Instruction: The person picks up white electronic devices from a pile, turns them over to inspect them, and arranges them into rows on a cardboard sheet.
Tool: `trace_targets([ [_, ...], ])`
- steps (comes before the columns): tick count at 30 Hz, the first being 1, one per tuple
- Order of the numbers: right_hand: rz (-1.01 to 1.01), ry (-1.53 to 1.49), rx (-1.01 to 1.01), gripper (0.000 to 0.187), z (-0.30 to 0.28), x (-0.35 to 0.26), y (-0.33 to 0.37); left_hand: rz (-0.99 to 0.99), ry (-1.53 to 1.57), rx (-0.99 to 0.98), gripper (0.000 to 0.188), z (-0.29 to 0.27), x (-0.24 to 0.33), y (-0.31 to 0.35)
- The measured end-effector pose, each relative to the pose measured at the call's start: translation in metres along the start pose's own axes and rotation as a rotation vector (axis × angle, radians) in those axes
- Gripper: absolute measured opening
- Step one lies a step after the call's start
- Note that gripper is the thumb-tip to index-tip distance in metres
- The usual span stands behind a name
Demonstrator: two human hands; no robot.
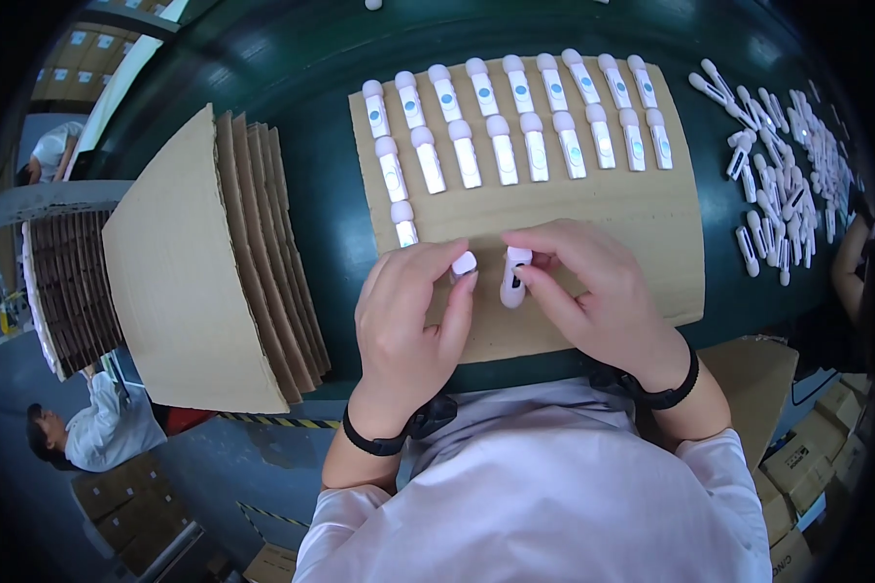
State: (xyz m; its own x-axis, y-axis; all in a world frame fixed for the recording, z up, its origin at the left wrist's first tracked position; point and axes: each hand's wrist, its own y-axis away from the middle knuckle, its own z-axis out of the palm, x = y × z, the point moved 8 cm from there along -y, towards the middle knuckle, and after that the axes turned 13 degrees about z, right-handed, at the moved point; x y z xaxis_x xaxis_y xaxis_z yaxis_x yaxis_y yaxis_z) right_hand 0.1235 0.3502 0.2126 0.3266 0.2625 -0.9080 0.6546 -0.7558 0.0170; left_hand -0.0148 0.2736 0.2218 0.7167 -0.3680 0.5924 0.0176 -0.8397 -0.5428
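Observation:
My left hand (pixel 404 309) pinches a small pinkish-white piece (pixel 465 263) between thumb and forefinger; only its rounded end shows, so I cannot tell whether it is a whole device. Close beside it, my right hand (pixel 593 290) grips a pinkish-white stick-shaped device (pixel 511 292) with a dark slot in its side and its round end toward me. Both hands are over the near half of a flat cardboard sheet (pixel 642 243). Beyond them, similar white devices with pale pink round heads stand in two rows, the far row (pixel 521 92) bearing blue dots. A single device (pixel 403 223) starts a third row.
Loose devices (pixel 778 185) lie heaped at right on the dark green table (pixel 331 126). Upright cardboard sheets (pixel 185 262) stand at left. Cartons (pixel 802 466) are stacked at lower right. A person in white (pixel 117 423) is at lower left, and another person's arm (pixel 851 260) shows at far right.

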Motion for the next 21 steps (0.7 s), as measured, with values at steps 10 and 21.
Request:
trace_targets([
  [10,-0.287,0.499,0.1,0.022,0.021,-0.019,-0.004,0.215,-0.307,-0.135,0.018,0.013,0.002,0.005],
  [21,-0.175,0.592,-0.024,0.023,0.043,-0.001,-0.007,0.188,-0.289,-0.217,0.021,0.017,-0.007,0.006],
])
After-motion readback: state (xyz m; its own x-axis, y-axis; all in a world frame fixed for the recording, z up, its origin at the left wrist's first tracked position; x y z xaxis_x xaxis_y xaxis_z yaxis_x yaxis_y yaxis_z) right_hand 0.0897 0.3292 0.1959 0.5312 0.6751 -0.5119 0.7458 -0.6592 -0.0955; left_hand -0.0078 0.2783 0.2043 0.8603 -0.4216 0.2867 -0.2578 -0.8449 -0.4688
